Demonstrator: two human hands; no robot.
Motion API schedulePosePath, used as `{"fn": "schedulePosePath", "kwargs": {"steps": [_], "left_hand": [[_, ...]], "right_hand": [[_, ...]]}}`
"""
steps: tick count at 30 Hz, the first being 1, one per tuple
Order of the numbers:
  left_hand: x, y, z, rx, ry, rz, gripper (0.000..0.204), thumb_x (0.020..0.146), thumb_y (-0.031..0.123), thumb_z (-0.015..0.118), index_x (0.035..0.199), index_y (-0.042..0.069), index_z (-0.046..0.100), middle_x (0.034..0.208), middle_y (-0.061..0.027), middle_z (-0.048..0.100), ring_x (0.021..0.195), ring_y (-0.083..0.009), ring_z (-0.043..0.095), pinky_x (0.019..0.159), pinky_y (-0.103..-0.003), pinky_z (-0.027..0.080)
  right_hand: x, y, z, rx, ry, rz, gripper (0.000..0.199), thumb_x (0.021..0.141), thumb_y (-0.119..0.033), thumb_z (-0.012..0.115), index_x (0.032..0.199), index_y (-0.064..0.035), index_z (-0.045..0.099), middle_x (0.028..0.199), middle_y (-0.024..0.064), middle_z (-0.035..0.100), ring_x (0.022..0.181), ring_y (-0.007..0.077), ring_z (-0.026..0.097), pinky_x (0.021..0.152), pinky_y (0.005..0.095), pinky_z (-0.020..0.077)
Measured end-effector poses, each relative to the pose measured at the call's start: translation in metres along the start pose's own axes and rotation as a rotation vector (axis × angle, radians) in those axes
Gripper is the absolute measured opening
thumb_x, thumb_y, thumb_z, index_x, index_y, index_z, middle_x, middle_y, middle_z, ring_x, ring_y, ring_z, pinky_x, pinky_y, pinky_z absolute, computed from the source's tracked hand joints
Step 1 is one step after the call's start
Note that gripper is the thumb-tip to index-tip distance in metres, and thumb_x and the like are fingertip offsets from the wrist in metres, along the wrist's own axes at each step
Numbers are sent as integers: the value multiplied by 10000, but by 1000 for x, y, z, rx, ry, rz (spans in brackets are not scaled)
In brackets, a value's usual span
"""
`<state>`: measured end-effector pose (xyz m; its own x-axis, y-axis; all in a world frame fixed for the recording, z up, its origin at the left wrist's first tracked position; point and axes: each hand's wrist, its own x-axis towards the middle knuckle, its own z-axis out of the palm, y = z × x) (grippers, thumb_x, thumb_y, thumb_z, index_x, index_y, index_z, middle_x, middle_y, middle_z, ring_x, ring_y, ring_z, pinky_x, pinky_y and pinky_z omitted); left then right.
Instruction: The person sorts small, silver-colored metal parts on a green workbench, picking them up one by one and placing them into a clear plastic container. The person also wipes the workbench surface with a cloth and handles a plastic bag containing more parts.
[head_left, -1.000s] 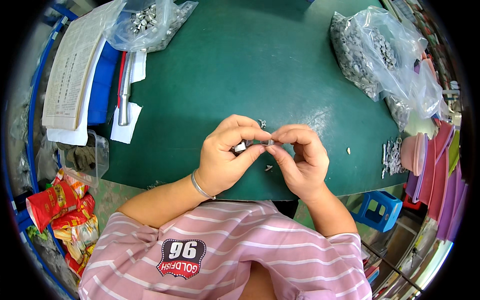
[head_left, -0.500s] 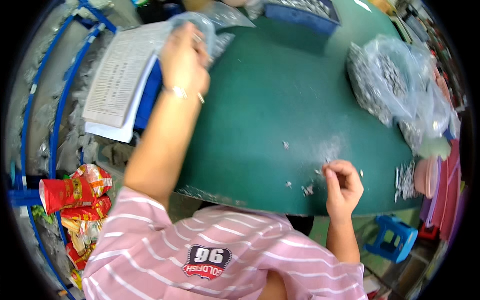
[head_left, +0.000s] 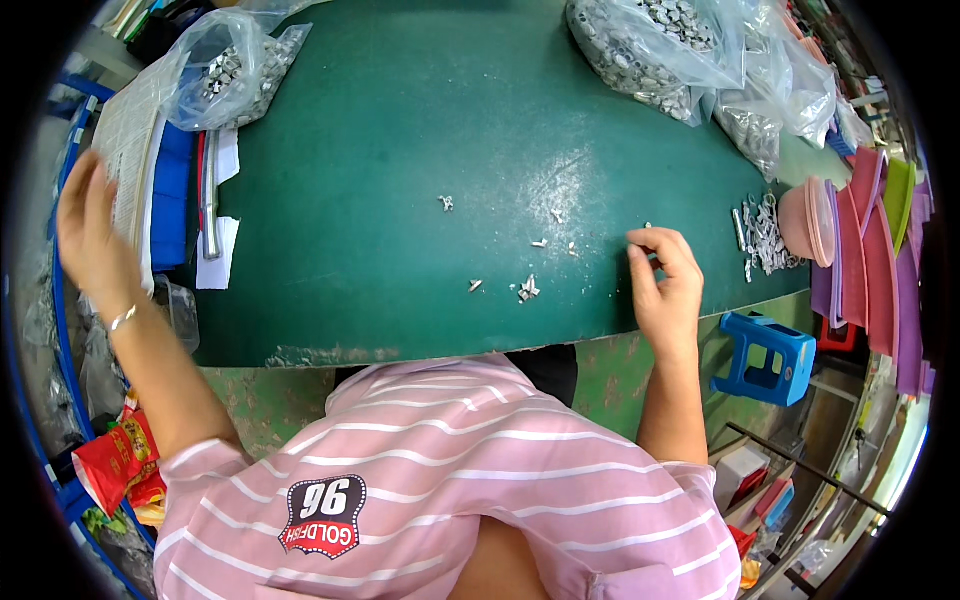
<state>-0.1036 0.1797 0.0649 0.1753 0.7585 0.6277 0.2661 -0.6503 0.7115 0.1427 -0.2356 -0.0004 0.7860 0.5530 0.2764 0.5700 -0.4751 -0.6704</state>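
My left hand [head_left: 95, 240] is raised at the far left, beside a printed sheet [head_left: 125, 140]. Its fingers look stretched out and slightly blurred, with nothing visible in them. Over the right part of the green table [head_left: 350, 230], my right hand [head_left: 668, 285] is closed, thumb and forefinger together. A tiny light piece [head_left: 648, 225] shows by its fingertips; whether it is gripped, I cannot make out. Small metal bits lie to the left of this hand, among them a little pile [head_left: 529, 289] and a loose piece [head_left: 446, 203].
An open clear bag of metal parts [head_left: 235, 85] stands back left; a larger one [head_left: 650, 60] sits back right. Metal pieces [head_left: 768, 235] lie beside a pink tub [head_left: 800, 220] at the right. A blue stool [head_left: 765, 358] stands below the table edge.
My left hand has come away from the clear bag at the back left and swung out to the left. My right hand stays closed over the table. The view has shifted.
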Motion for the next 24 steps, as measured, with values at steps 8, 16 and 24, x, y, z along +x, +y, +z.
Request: {"fn": "schedulePosePath", "kwargs": {"steps": [8, 16, 24], "left_hand": [[-31, -2, -121, 71, 197, -53, 185, 836, 66, 605, 1005, -8, 608, 921, -24, 613, 723, -36, 507, 589, -157, 359], [-153, 90, 37, -149, -967, 184, 215, 711, 31, 658, 919, 10, 607, 781, -82, 538, 685, -187, 545, 595, -279, 452], [-193, 94, 113, -216, -1138, 500, 92, 738, -15, 562, 826, 12, 552, 814, -136, 510, 720, -311, 539, 621, -372, 472]], "right_hand": [[36, -17, 48, -139, -202, -401, 139, 724, 8, 616, 863, 1, 609, 844, 132, 571, 805, 312, 555, 697, 363, 458], [8, -57, 30, 46, -567, -126, 326, 713, -80, 696, 991, 19, 558, 1026, 175, 502, 843, 332, 557, 727, 367, 474], [4, -49, 48, 60, -368, -177, 239, 726, 0, 635, 947, 2, 546, 965, 177, 501, 831, 364, 543, 716, 393, 472]]}}
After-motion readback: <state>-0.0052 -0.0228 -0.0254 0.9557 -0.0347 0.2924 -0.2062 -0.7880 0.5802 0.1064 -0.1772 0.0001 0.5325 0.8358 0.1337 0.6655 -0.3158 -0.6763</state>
